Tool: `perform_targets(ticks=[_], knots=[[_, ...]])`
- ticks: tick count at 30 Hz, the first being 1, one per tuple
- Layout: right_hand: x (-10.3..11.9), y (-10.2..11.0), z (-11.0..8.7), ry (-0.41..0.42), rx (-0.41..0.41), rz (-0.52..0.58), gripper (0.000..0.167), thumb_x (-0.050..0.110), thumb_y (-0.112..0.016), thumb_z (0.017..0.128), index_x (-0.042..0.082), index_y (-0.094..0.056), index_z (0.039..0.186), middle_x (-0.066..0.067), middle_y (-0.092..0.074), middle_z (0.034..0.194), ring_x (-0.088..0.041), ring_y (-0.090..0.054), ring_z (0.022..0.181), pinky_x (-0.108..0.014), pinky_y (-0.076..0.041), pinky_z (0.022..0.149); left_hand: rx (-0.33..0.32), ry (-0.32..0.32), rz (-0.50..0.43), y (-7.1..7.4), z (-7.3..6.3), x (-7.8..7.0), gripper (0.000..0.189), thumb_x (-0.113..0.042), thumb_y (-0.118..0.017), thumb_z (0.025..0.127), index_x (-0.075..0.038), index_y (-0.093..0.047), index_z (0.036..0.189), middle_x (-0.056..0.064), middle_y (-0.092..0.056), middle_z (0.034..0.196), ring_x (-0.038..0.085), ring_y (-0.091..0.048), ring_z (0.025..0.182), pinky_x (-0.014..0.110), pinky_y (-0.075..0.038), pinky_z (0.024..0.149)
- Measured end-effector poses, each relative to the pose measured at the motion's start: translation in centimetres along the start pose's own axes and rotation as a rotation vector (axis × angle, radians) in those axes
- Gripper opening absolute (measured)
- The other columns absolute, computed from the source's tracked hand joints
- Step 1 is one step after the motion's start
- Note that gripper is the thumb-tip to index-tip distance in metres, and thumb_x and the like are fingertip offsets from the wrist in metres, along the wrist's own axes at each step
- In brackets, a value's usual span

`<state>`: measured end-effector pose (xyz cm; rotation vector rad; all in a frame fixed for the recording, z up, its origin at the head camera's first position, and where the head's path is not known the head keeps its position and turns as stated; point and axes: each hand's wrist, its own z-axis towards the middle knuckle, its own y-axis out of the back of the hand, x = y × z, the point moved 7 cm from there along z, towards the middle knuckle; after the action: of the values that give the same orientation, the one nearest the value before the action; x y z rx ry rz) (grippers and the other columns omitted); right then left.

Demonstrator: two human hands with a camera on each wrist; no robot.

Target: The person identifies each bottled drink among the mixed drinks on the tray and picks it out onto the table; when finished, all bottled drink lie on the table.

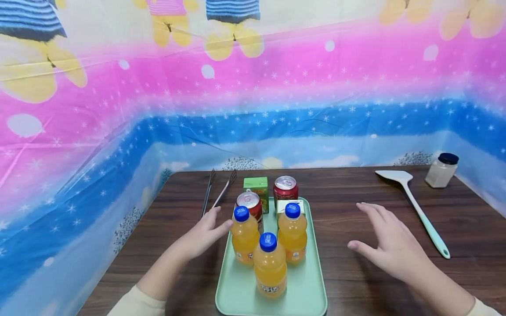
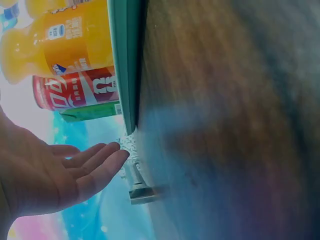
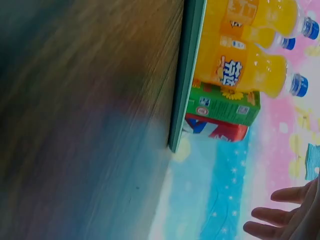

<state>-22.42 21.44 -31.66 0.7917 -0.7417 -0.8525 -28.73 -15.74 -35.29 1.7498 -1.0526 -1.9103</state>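
Observation:
A pale green tray (image 1: 304, 289) bears three orange soda bottles with blue caps; the front bottle (image 1: 270, 267) stands nearest me. Behind them on the tray are two red soda cans, one at the left (image 1: 250, 202) and one at the back (image 1: 285, 188), and two green drink cartons, the rear one (image 1: 257, 186) taller in view. My left hand (image 1: 201, 235) hovers beside the tray's left edge, fingers extended, its thumb close to the left bottle (image 1: 244, 237). Well right of the tray, my right hand (image 1: 391, 245) is held over the table with fingers spread. Neither hand holds anything.
Metal tongs (image 1: 206, 193) lie behind my left hand. On the right, a white turner with a mint handle (image 1: 424, 217) lies on the dark wooden table (image 1: 340, 188). A black-lidded jar (image 1: 441, 171) stands at the far right corner. A patterned cloth (image 1: 276, 87) hangs around the table.

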Motion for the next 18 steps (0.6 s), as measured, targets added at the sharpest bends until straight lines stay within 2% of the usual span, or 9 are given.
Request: perform_targets(ticks=[2,4,7,12,15,18], knots=[[0.3,0.0,0.0,0.004,-0.012,0.024,0.077,0.045,-0.071,0.079,0.002,-0.041,0.135,-0.017,-0.047,0.128,-0.037,-0.045,0.115,-0.057,-0.041,0.085,-0.031,0.045,-0.038,0.0,0.3,0.4,0.083,-0.057,-0.039,0.093,0.007,-0.022,0.142,0.028,-0.034,0.138,0.041,-0.039,0.123,0.056,-0.039,0.097],[0.7,0.0,-0.1,0.007,-0.022,0.044,0.076,0.044,-0.072,0.079,0.003,-0.041,0.135,-0.016,-0.047,0.127,-0.036,-0.045,0.114,-0.057,-0.041,0.085,-0.061,0.096,-0.077,0.0,0.5,0.9,0.079,-0.059,-0.036,0.094,0.007,-0.032,0.136,0.026,-0.046,0.124,0.037,-0.051,0.107,0.051,-0.052,0.081],[1.3,0.0,0.0,0.014,-0.041,0.069,0.076,0.043,-0.073,0.078,0.004,-0.042,0.135,-0.014,-0.049,0.126,-0.034,-0.047,0.112,-0.056,-0.042,0.084,-0.099,0.172,-0.103,-0.1,0.7,1.5,0.074,-0.061,-0.039,0.092,0.005,-0.044,0.123,0.018,-0.053,0.099,0.030,-0.056,0.083,0.040,-0.057,0.056],[2.5,0.0,-0.1,0.037,-0.078,0.134,0.077,0.040,-0.077,0.075,0.008,-0.042,0.136,-0.009,-0.050,0.125,-0.027,-0.047,0.112,-0.052,-0.044,0.086,-0.111,0.245,-0.094,-0.7,1.1,2.3,0.058,-0.050,-0.054,0.090,0.004,-0.048,0.113,0.013,-0.053,0.086,0.026,-0.057,0.073,0.035,-0.056,0.051],[3.3,0.1,-0.2,0.062,-0.109,0.169,0.078,0.036,-0.080,0.072,0.011,-0.043,0.136,-0.003,-0.052,0.123,-0.019,-0.049,0.109,-0.045,-0.047,0.083,-0.093,0.275,-0.142,-1.4,1.4,2.9,0.048,-0.039,-0.059,0.091,0.003,-0.048,0.110,0.014,-0.052,0.081,0.024,-0.056,0.071,0.036,-0.057,0.051],[4.2,0.2,-0.1,0.100,-0.129,0.190,0.079,0.033,-0.083,0.069,0.013,-0.044,0.135,0.004,-0.053,0.119,-0.011,-0.051,0.101,-0.034,-0.050,0.077,-0.085,0.308,-0.197,-1.8,1.6,3.4,0.045,-0.036,-0.061,0.090,0.004,-0.048,0.107,0.014,-0.052,0.084,0.024,-0.056,0.072,0.036,-0.057,0.052]])
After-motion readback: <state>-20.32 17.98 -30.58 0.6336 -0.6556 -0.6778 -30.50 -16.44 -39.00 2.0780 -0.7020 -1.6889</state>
